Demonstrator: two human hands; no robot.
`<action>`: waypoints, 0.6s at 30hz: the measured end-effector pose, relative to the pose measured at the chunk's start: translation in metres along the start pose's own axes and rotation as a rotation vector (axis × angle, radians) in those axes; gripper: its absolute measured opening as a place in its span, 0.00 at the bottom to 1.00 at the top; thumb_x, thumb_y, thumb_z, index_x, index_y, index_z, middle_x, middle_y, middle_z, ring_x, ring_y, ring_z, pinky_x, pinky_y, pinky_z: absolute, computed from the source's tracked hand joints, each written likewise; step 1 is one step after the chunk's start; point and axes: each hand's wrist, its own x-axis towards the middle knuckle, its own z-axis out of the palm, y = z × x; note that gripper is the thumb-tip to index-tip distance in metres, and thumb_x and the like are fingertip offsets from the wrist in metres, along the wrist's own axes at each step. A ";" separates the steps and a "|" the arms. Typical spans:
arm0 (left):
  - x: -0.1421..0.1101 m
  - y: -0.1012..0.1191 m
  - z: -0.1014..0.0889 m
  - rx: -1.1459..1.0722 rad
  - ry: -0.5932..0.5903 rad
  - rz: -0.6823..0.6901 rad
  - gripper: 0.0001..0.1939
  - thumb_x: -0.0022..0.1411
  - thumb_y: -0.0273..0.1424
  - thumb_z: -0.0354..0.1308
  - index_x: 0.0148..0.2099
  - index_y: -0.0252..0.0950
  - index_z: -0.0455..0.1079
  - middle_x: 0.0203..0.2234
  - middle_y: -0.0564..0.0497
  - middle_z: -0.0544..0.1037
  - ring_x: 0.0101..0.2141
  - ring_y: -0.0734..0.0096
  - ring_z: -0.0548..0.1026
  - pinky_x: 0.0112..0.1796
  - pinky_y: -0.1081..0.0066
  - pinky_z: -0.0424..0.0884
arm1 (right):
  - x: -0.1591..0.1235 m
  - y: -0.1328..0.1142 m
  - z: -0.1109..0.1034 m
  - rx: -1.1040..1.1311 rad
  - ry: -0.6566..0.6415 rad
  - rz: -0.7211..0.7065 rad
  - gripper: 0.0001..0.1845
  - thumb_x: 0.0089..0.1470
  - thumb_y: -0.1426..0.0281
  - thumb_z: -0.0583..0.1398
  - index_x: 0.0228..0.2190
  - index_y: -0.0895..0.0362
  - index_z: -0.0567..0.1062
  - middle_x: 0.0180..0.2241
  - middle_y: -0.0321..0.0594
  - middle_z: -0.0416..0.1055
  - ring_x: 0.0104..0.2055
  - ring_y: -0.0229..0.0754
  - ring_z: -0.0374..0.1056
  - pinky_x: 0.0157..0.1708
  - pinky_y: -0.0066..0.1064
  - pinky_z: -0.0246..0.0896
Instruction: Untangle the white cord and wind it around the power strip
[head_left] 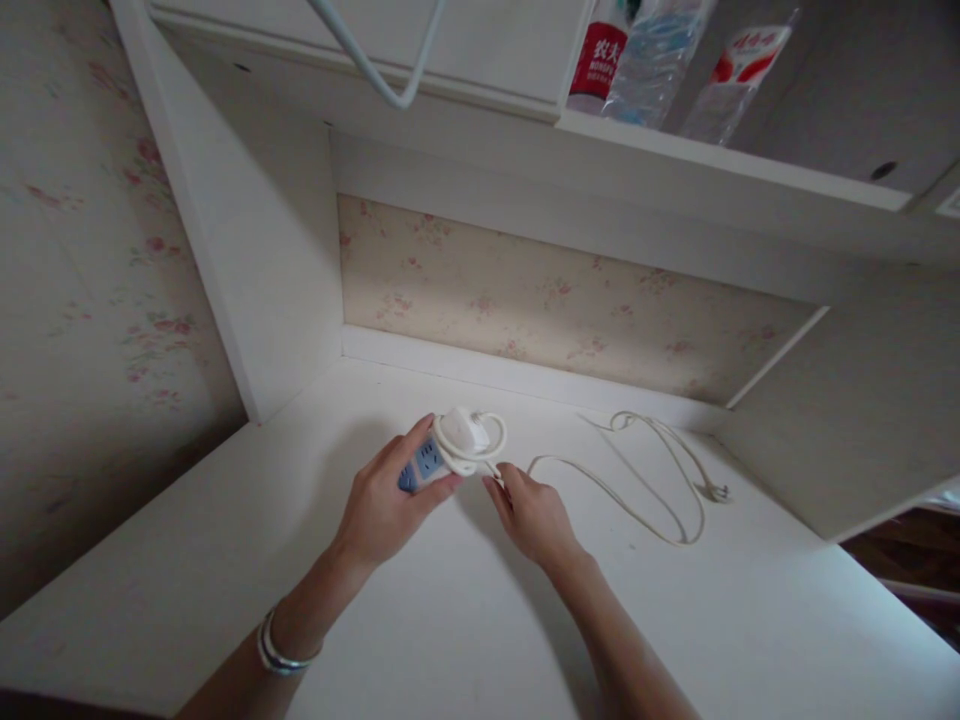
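My left hand point(386, 505) grips a small white and blue power strip point(429, 460) on the white desk point(420, 620). A white plug adapter point(463, 430) sits on the strip, with white cable looped around it. My right hand point(529, 510) pinches the white cable point(637, 500) right beside the strip. The cable trails off to the right in loose curves and ends in a plug point(716, 490) lying on the desk near the back corner. A silver bracelet is on my left wrist.
A white shelf point(750, 160) above the desk carries three plastic bottles point(656, 60). White side panels close the alcove on the left point(255, 260) and right point(847, 400). Floral wallpaper covers the back wall. A white hanger hook point(375, 70) hangs overhead.
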 end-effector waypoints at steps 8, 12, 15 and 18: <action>0.022 0.011 0.005 0.497 -0.221 -0.149 0.31 0.58 0.52 0.50 0.62 0.53 0.53 0.37 0.49 0.74 0.35 0.62 0.75 0.34 0.69 0.67 | -0.016 -0.018 -0.056 -0.311 -0.122 -0.326 0.07 0.61 0.72 0.50 0.34 0.56 0.66 0.26 0.36 0.70 0.20 0.35 0.65 0.18 0.31 0.38; 0.016 0.029 0.019 0.595 -0.328 0.001 0.29 0.59 0.48 0.50 0.62 0.51 0.53 0.36 0.47 0.73 0.35 0.60 0.74 0.34 0.66 0.66 | -0.016 -0.017 -0.071 -0.363 -0.122 -0.540 0.10 0.61 0.74 0.50 0.28 0.58 0.67 0.25 0.37 0.68 0.22 0.36 0.64 0.20 0.31 0.41; 0.010 0.040 0.026 0.574 -0.436 0.177 0.30 0.57 0.43 0.55 0.61 0.48 0.56 0.38 0.45 0.73 0.37 0.58 0.73 0.37 0.63 0.66 | -0.009 -0.005 -0.082 -0.349 -0.119 -0.681 0.14 0.62 0.68 0.51 0.25 0.58 0.67 0.23 0.37 0.68 0.23 0.36 0.63 0.21 0.31 0.42; 0.007 0.044 0.027 0.528 -0.532 0.297 0.31 0.56 0.35 0.57 0.61 0.47 0.55 0.40 0.46 0.73 0.39 0.58 0.72 0.38 0.62 0.66 | -0.001 0.014 -0.094 -0.367 -0.108 -0.735 0.19 0.61 0.58 0.51 0.24 0.57 0.67 0.22 0.35 0.67 0.24 0.37 0.61 0.22 0.32 0.40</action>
